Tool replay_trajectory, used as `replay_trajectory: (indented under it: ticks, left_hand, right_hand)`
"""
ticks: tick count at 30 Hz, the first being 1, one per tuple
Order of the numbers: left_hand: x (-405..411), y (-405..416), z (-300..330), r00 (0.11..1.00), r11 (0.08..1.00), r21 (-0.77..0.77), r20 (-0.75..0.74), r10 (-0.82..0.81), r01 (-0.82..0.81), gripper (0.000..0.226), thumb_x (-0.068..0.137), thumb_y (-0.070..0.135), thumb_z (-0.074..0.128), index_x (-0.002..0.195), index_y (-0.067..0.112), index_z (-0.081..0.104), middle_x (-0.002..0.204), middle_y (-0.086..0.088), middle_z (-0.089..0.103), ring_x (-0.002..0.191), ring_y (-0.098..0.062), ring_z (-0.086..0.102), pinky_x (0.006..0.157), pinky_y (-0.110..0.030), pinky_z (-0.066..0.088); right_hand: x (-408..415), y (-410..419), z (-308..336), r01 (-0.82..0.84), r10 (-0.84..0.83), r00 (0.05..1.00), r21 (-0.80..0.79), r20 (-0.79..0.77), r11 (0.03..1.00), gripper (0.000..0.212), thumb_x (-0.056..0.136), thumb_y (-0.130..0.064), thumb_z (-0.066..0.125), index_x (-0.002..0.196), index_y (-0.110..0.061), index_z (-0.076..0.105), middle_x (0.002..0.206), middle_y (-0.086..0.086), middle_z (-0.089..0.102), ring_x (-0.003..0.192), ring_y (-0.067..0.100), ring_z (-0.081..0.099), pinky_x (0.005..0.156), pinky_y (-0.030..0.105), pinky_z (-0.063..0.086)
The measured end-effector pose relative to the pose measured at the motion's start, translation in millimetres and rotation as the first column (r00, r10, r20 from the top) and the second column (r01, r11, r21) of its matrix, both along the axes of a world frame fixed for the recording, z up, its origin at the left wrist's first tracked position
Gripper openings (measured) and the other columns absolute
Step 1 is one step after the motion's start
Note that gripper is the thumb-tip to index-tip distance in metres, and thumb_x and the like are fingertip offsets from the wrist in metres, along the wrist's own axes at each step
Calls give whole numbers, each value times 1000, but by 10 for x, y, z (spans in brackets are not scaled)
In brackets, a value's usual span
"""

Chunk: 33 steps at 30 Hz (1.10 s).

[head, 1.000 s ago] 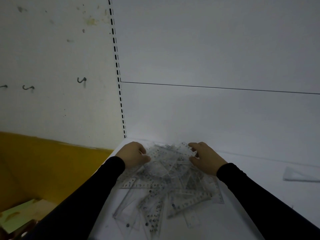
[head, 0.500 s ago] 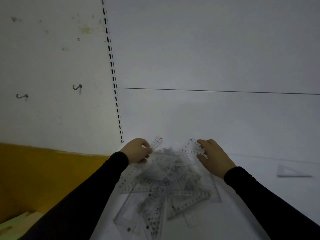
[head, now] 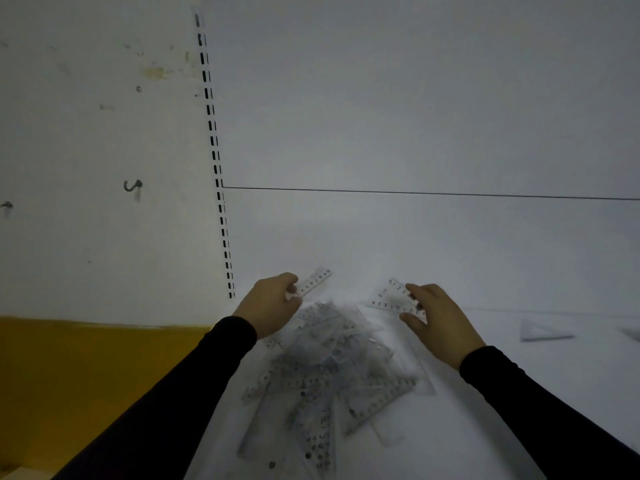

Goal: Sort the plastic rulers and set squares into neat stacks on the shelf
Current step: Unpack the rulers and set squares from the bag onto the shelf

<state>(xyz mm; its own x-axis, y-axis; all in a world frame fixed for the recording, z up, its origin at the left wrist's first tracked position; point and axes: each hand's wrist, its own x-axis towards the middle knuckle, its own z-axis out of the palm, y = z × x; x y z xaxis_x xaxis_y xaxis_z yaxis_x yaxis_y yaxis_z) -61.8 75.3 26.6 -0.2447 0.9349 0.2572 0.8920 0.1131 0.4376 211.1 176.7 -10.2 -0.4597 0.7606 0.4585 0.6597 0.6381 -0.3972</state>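
Left hand (head: 273, 306) is pinched on a clear ruler (head: 316, 280), right hand (head: 434, 318) on a set square (head: 394, 296), both lifted clear of the jumbled pile (head: 329, 372) between them, probably for sorting.

Dim, grainy wide-angle view, brightest mid-frame, edges darkened and soft

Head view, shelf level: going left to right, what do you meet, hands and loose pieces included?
left hand → ruler it grips → set square pinched by the right hand → lone set square lying flat on the shelf. The jumbled pile sits below, between the hands, so it is left out.
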Motion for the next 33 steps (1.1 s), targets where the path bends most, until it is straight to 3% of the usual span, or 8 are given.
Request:
replay_trajectory:
  ticks: [2, 4, 6, 12, 17, 33]
  left_hand:
    - [104, 23, 3, 990, 997, 12, -125, -72, 74, 45, 97, 29, 47, 140, 18, 39, 128, -4, 54, 107, -23, 54, 88, -28, 41]
    - [209, 69, -13, 958, 992, 48, -269, -97, 114, 46, 98, 31, 43, 143, 23, 36, 125, -7, 51, 107, -26, 53, 90, -33, 43]
    - [339, 103, -35, 936, 988, 55, -331, -121, 147, 46, 98, 32, 40, 144, 25, 34, 122, -7, 51, 106, -27, 52, 91, -36, 43]
    - [898, 203, -138, 915, 937, 69, -252, -315, 341, 43, 96, 32, 46, 136, 15, 42, 121, -5, 57, 107, -24, 54, 93, -38, 42]
    - [1501, 201, -135, 871, 887, 103, -272, -410, 450, 41, 95, 30, 50, 133, 13, 49, 119, -7, 55, 106, -25, 53, 91, -38, 44]
    - [4057, 181, -300, 874, 880, 98, -211, -437, 464, 42, 95, 30, 52, 133, 13, 50, 125, -4, 56, 110, -21, 54, 95, -31, 42]
  right_hand:
    - [110, -96, -18, 46, -46, 999, 10, 3, 999, 53, 91, -24, 58, 139, -12, 41, 124, 5, 49, 109, 18, 51, 91, 19, 35]
    - [264, -210, -57, 107, -108, 994, 12, 21, 994, 52, 90, -24, 58, 138, -13, 42, 125, 5, 49, 110, 21, 52, 96, 30, 41]
    - [463, -331, -90, 176, -177, 984, 9, 35, 984, 51, 89, -24, 59, 137, -14, 43, 125, 6, 49, 108, 23, 54, 95, 38, 44]
    - [1195, -666, -157, 371, -370, 928, -18, 41, 928, 53, 88, -23, 61, 137, -13, 44, 126, 8, 49, 111, 26, 53, 95, 37, 43]
    - [1839, -855, -177, 460, -458, 887, -29, 51, 888, 54, 90, -25, 59, 138, -9, 42, 127, 9, 50, 114, 26, 51, 96, 37, 42]
    - [4418, -1008, -264, 462, -461, 886, -3, 44, 887, 48, 90, -27, 58, 134, -13, 46, 120, 6, 44, 108, 23, 46, 96, 32, 42]
